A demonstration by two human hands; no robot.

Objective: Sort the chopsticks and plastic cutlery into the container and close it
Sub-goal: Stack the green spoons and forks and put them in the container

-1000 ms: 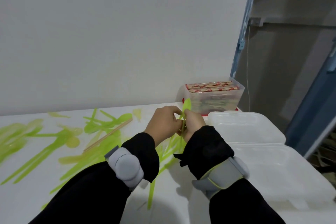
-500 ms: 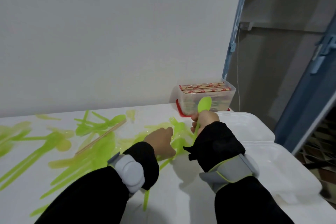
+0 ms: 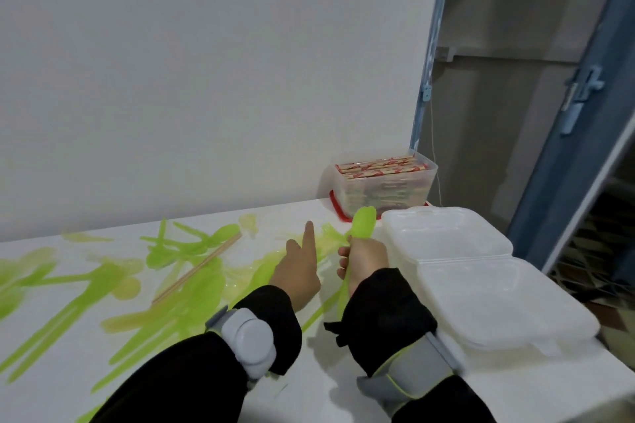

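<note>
**A:** Head view is showing the right hand (image 3: 364, 259) gripping a green plastic spoon (image 3: 361, 224) by its handle, bowl pointing up and away. What is the left hand (image 3: 298, 273) doing?

**B:** It is hanging just above the green cutlery pile (image 3: 178, 288), index finger stretched out toward the far side, the other fingers loosely curled, holding nothing that I can see.

**A:** So which step is in hand?

**B:** Gathering, I would judge. Most of the cutlery is lying scattered across the left half of the white surface (image 3: 192, 385), with a chopstick (image 3: 197, 273) lying slantwise among it.

**A:** And the container?

**B:** A clear container (image 3: 383, 187) is standing at the far right against the wall, on a red lid (image 3: 338, 211), already holding wrapped chopsticks (image 3: 381, 166) on top. A white foam clamshell box (image 3: 481, 271) is lying near right, just beside the right hand.

**A:** What is the next move calling for?

**B:** Probably carrying the spoon over to a container and laying it lengthwise; which one I cannot tell. Much sorting is remaining, and no lid is closed yet.
</note>
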